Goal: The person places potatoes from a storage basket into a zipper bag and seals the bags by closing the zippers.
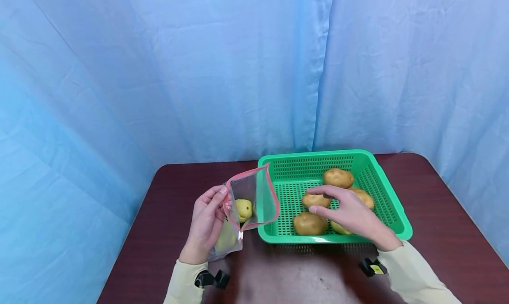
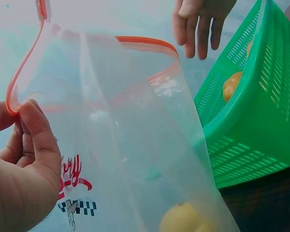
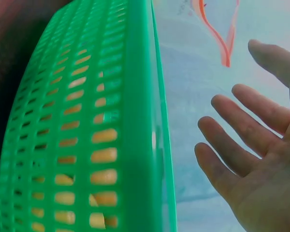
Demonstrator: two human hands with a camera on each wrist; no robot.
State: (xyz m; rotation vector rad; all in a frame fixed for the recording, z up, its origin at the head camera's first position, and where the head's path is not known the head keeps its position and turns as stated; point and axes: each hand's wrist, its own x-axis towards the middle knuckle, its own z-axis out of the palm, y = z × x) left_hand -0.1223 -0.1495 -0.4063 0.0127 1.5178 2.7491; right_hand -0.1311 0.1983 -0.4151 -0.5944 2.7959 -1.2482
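My left hand pinches the pink-rimmed edge of a clear zip bag between thumb and fingers. The bag's mouth gapes toward the right, and a white slider hangs at its near corner. Inside lies a yellow-green fruit, perhaps a pear; more yellow shows through the lower bag wall. Over the green basket hovers my right hand, its fingers spread and nothing held. Below and around it lie potatoes, with a yellow-green fruit partly hidden under the hand.
The basket stands on a dark red-brown table, right of the bag, whose mouth overlaps the basket's left rim in the head view. A potato sits near the basket's back wall. Light blue curtains hang behind the table.
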